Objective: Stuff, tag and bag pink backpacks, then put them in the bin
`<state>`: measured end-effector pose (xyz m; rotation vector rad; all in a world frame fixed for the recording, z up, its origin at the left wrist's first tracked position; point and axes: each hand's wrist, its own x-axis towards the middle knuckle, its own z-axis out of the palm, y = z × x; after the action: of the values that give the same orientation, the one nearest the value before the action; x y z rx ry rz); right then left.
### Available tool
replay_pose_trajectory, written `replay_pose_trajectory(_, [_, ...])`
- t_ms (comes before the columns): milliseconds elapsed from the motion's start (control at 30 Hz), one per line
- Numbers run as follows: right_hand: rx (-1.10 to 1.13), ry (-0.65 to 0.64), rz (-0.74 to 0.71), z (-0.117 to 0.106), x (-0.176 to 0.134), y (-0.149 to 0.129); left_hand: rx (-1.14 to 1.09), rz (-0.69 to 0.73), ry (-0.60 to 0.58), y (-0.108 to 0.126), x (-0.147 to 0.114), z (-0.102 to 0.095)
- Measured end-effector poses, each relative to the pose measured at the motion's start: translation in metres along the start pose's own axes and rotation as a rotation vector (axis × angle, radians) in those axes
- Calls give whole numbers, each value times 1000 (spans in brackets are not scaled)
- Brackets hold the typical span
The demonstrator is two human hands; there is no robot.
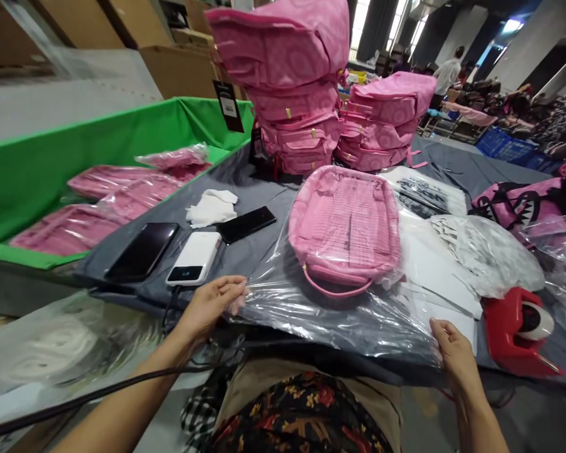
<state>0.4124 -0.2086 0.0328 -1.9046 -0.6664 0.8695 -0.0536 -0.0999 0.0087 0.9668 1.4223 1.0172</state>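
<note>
A pink backpack (pixel 346 220) lies flat on the grey-covered table inside a clear plastic bag (pixel 330 321), its top handle loop towards me. The bag's open-looking near end is stretched wide and wrinkled between my hands. My left hand (pixel 219 299) pinches the left corner of the plastic, beside a white power bank. On the other side my right hand (pixel 453 349) pinches the right corner, just left of a red tape dispenser (pixel 512 333). Both hands are apart from the backpack itself.
Stacked pink backpacks (pixel 297 88) stand behind, with a tag hanging off. A green bin (pixel 113 135) on the left holds several bagged pink ones. Phones (pixel 144 251), the power bank (pixel 195 259) and a white cloth (pixel 212 207) lie left; plastic bags (pixel 490 251) lie right.
</note>
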Motion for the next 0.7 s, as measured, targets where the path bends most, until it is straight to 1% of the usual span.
replay_pose_trajectory(100, [120, -92, 97, 1, 0, 2, 21, -33, -45, 2, 1, -12])
replay_pose_trajectory(200, [183, -156, 153, 4, -4, 5, 69, -32, -60, 3, -2, -14])
replay_pose_trajectory(300, [203, -113, 100, 7, -5, 9, 20, -27, -31, 7, -6, -13])
replay_pose_trajectory(367, [188, -84, 48, 7, -3, 14, -58, -64, -21, 10, -8, -14])
replay_pose_trajectory(467, [148, -31, -51, 1, 0, 26, -97, -169, -133, 9, -8, -23])
replay_pose_trajectory(500, [117, 28, -128, -2, 0, 32, -74, -173, -169, 7, -7, -28])
replay_pose_trajectory(533, [57, 109, -240, -6, -2, 38, -26, -136, -184, 3, -5, -34])
replay_pose_trajectory(567, [-38, 194, -386, -9, -4, 44, 65, -34, -168, -3, -3, -41])
replay_pose_trajectory(600, [-165, 263, -559, -13, -6, 49, 179, 111, -125, -8, 0, -47])
replay_pose_trajectory(633, [-310, 302, -744, -16, -9, 54, 296, 265, -74, -14, 2, -53])
replay_pose_trajectory(667, [-452, 304, -921, -18, -12, 58, 411, 418, -33, -20, 3, -57])
replay_pose_trajectory(700, [-567, 277, -1074, -19, -15, 60, 519, 566, -19, -25, 4, -59])
